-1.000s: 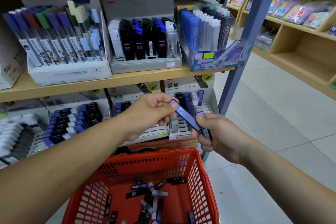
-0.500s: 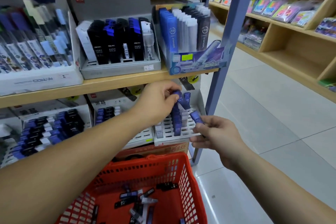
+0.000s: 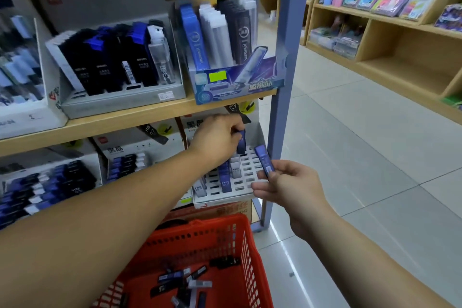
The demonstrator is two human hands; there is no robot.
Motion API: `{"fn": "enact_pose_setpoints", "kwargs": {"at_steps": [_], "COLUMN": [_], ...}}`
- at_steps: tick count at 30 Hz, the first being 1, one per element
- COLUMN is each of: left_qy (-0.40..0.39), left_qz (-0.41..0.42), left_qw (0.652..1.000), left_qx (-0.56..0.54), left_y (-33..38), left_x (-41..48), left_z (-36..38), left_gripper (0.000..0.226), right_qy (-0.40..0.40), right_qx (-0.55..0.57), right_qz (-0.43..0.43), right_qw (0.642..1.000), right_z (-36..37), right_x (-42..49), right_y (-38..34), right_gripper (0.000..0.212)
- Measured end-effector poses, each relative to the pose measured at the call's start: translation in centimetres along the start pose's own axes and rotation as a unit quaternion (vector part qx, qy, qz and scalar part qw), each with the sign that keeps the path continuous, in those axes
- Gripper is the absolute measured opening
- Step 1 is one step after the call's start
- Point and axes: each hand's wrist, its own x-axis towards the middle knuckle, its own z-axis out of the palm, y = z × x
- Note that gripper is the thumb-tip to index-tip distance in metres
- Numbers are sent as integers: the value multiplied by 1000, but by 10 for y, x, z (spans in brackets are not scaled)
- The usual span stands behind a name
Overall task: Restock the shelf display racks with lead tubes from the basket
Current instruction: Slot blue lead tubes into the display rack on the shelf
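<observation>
Stationery shelving filled the view, with a pale tiled floor [image 3: 362,157] running off to the right. Under the wooden shelf board [image 3: 125,120] the left hand [image 3: 217,140] reached in and pinched a blue lead tube [image 3: 242,141] between thumb and fingertips, holding it nearly upright with its lower end at the back rows of a white slotted rack [image 3: 247,177] on the lower shelf. Just in front of that rack's right corner, the right hand [image 3: 287,185] curled its fingers round the lower end of a second blue tube [image 3: 264,161], which leaned up and to the left. A few blue and white tubes stood in the rack's left slots, while the slots on its right showed as dark openings. Below both hands sat a red basket [image 3: 200,235], and loose tubes [image 3: 185,280] in black, blue and white lay scattered on its bottom. Right of the rack rose a blue post [image 3: 282,107]. On the shelf above stood a grey tray [image 3: 120,100] of dark and blue packs, with a blue display box [image 3: 237,82] beside it. Across the aisle, wooden shelving [image 3: 400,62] carried colourful packets
</observation>
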Motion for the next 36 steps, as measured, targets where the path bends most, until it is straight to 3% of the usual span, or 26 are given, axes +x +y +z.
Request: {"fn": "enact_pose_setpoints", "kwargs": {"at_steps": [4, 10, 17, 19, 22, 24, 26, 29, 31, 33, 36], "left_qy": [-20, -64, -56, -20, -25, -26, -41, -95, -86, -70, -53], "left_qz": [-34, 3, 32, 31, -63, -116, -179, -257, -270, -280, -291], "left_qw": [999, 997, 993, 998, 994, 979, 950, 878, 848, 827, 826], "left_qx": [-21, 38, 96, 53, -89, -168, -252, -392, -447, -482, -480], "left_y": [7, 9, 8, 14, 24, 26, 18, -2, -16, -30, -49], "left_x": [5, 2, 3, -13, -50, -71, -87, -110, -123, -133, -143], "left_z": [-2, -5, -2, -10, -33, -52, -74, -108, -127, -141, -155], "left_gripper": [10, 8, 12, 20, 42, 44, 34, 16, 26, 34, 37], "right_qy": [14, 24, 3, -17, -67, -105, -131, -175, -200, -209, -189], "right_qx": [-1, -34, -54, -69, -112, -146, -163, -156, -141, -140, -180], "right_qz": [8, -11, -18, -39, -94, -133, -154, -131, -102, -92, -112], "right_qw": [1000, 999, 998, 997, 987, 975, 966, 963, 964, 963, 959], "right_z": [-6, -8, -3, 2, 18, 34, 51, 70, 81, 94, 113], "right_x": [1, 0, -5, -11, -25, -35, -44, -52, -54, -55, -53], "right_y": [0, 1, -3, -8, -15, -17, -17, -13, -9, -5, 2], "right_gripper": [22, 20, 19, 19, 15, 14, 11, 11, 17, 21, 22]}}
